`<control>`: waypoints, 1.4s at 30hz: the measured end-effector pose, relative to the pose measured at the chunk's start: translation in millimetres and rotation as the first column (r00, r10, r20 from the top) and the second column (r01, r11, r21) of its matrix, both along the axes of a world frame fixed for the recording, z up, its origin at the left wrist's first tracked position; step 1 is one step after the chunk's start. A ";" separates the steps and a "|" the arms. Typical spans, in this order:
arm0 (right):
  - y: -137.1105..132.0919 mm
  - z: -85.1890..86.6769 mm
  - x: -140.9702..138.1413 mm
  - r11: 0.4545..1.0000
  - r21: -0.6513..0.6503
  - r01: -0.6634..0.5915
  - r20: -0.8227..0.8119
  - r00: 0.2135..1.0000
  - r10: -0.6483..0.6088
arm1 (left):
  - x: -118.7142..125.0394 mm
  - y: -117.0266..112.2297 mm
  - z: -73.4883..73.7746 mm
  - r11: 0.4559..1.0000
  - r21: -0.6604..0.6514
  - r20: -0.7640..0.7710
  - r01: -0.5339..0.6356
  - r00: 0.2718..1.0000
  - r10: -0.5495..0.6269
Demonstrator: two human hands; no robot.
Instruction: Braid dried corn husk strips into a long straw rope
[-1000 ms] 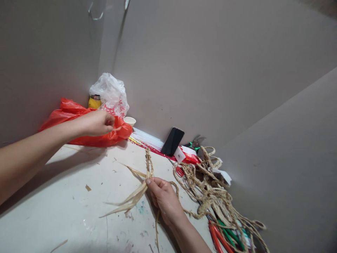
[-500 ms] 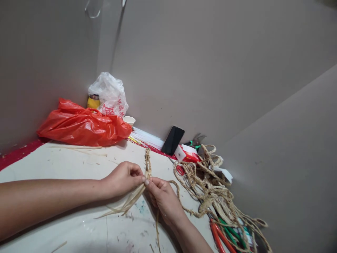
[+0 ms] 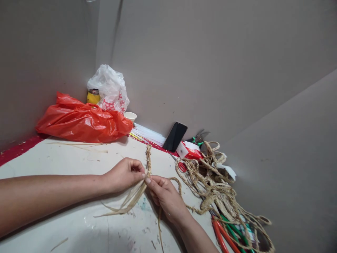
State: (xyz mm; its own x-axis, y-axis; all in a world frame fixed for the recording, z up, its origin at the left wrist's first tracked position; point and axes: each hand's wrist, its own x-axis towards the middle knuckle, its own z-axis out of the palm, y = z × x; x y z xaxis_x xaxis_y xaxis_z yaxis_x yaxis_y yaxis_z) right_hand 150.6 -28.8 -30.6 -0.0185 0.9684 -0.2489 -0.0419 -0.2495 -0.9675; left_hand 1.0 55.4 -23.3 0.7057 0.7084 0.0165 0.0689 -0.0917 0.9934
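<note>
Between my two hands is a short braid (image 3: 149, 158) of dry straw-coloured fibre, its rough end pointing away from me. My left hand (image 3: 125, 175) pinches the fibre at the braid's near end with thumb and finger. Right beside it, my right hand (image 3: 164, 195) grips the same spot, thumb on top. Loose flat fibre strands (image 3: 126, 207) trail from there toward the lower left, over the table. Another thin strand hangs below my right hand. The exact crossing of the strands is hidden by my fingertips.
A heap of braided cord (image 3: 213, 189) lies on the right, with red-handled pliers (image 3: 221, 233) and red-handled scissors (image 3: 181, 166) by it. A phone (image 3: 175, 136) leans at the wall. A red plastic bag (image 3: 84, 121), yellow jar (image 3: 93, 96) and cup (image 3: 130, 116) stand at the back left.
The view has shifted slightly, so things at the back sit a little higher. Both hands keep hold of the braid; the left fingertips have shifted slightly and the loose strands are more spread apart.
</note>
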 end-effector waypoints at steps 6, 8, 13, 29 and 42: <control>1.1 -2.0 3.9 1.000 0.004 -0.023 -0.040 0.999 0.023 | -4.4 1.0 2.9 0.997 0.078 -0.091 -0.004 0.996 0.011; 1.2 -1.5 3.7 1.000 0.003 -0.023 -0.054 0.998 0.023 | -5.6 -1.2 3.6 0.991 0.132 -0.100 -0.007 0.995 0.020; 0.6 -0.4 3.0 0.999 -0.009 -0.034 -0.086 0.996 0.033 | -6.9 -5.5 1.0 0.949 0.316 -0.155 -0.016 0.986 0.068; -1.2 -2.4 9.9 0.985 0.030 -0.167 0.186 0.970 0.159 | -11.4 -0.7 11.1 0.937 0.300 -0.232 0.180 0.966 -0.111; -2.1 0.0 7.3 0.963 0.089 -0.255 0.392 0.897 0.202 | -18.7 6.3 18.1 0.923 0.242 -0.337 0.300 0.918 -0.210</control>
State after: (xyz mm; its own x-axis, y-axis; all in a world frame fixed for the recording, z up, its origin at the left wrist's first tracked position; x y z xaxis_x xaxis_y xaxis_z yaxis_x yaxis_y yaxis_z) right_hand 158.0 -30.9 -30.7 -0.1743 0.9734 -0.1485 0.3740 -0.0741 -0.9245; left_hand -17.7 61.7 -5.2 0.8646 0.4999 -0.0510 0.2936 -0.4203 0.8586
